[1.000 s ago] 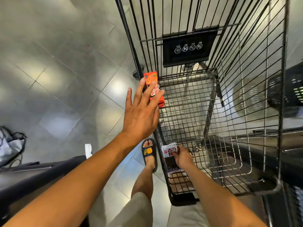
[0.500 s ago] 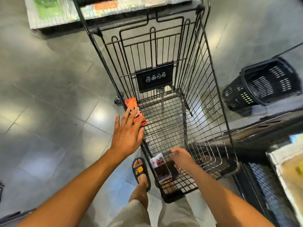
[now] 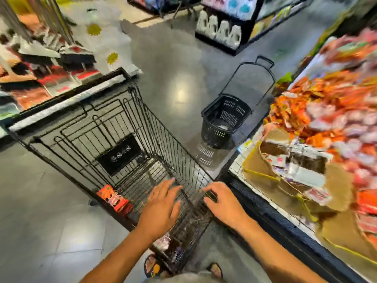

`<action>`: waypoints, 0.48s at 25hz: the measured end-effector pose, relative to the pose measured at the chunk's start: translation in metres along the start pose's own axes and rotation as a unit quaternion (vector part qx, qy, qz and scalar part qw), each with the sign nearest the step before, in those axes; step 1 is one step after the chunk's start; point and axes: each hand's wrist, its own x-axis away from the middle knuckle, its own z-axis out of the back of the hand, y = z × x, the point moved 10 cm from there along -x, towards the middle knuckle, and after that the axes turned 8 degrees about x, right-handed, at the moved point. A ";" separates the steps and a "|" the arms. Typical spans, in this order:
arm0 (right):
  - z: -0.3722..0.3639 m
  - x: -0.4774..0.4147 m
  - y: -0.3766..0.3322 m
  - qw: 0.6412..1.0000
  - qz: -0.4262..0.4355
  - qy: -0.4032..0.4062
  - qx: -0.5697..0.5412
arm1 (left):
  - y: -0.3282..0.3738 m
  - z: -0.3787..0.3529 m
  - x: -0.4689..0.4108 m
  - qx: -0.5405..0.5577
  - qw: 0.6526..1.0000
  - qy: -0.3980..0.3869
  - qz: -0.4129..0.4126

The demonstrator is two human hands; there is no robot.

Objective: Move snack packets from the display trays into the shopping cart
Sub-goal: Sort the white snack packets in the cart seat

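Observation:
A black wire shopping cart (image 3: pixel 85 127) stands in front of me. An orange-red snack packet (image 3: pixel 114 199) lies at the cart's near left side. A white and brown packet (image 3: pixel 164 241) lies low at the cart's near end, partly hidden by my left wrist. My left hand (image 3: pixel 160 207) hovers over the cart's near end, fingers spread, holding nothing. My right hand (image 3: pixel 223 203) is beside it at the cart's right rim, fingers spread and empty. Display trays (image 3: pixel 289 172) of orange and pink packets fill the right side, blurred.
A black plastic hand basket (image 3: pixel 225 119) with a tall handle stands on the grey floor ahead, between the cart and the display. Shelves with white bottles (image 3: pixel 220 31) are at the back. Brooms and goods (image 3: pixel 47 56) crowd the left. My sandalled feet (image 3: pixel 153 266) are below.
Both hands let go of their packets and rose out of the cart. The orange-red packet now lies in the cart. My view swung up and right, bringing the display trays into sight.

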 end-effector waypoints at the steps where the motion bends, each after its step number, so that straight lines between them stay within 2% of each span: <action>1: 0.017 0.009 0.010 1.000 -0.005 0.019 0.000 | 0.022 -0.005 -0.013 -0.001 1.000 -0.005 -0.027; 5: 0.091 0.051 0.043 0.996 -0.001 0.091 0.005 | 0.120 -0.024 -0.061 -0.001 0.993 -0.007 -0.121; 9: 0.169 0.077 0.081 0.988 0.017 0.154 0.007 | 0.205 -0.040 -0.098 -0.005 0.984 -0.011 -0.177; 12: 0.240 0.074 0.132 0.965 -0.037 0.240 0.094 | 0.252 -0.053 -0.115 -0.032 0.979 -0.028 -0.198</action>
